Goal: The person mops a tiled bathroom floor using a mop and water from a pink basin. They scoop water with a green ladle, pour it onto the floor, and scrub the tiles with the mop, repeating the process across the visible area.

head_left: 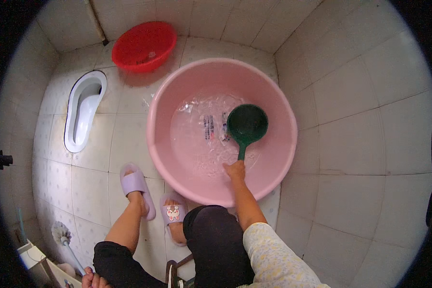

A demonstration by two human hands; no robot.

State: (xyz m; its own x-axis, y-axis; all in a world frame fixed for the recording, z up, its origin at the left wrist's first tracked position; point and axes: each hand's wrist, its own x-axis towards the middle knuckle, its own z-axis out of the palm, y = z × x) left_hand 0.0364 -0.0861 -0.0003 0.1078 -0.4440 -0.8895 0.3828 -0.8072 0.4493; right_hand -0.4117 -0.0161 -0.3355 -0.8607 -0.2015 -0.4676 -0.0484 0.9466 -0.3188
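My right hand (234,170) grips the handle of a dark green plastic dipper (247,122). The dipper's round bowl is over the right half of a large pink plastic tub (208,77). Shallow, rippled water (190,151) covers the tub's bottom, where printed markings (209,127) show through. Whether the bowl touches the water or holds any, I cannot tell. At the lower left, my left hand (93,279) is partly cut off by the frame. Its fingers are around the light blue handle of a toilet brush (61,231), whose grey-white bristle head points away from me.
A red basin (144,46) leans near the back wall. A white squat toilet (84,111) is set in the tiled floor (129,136) to the left. Tiled wall (349,144) rises close on the tub's right. My purple slippers (135,181) stand by the tub's near-left rim.
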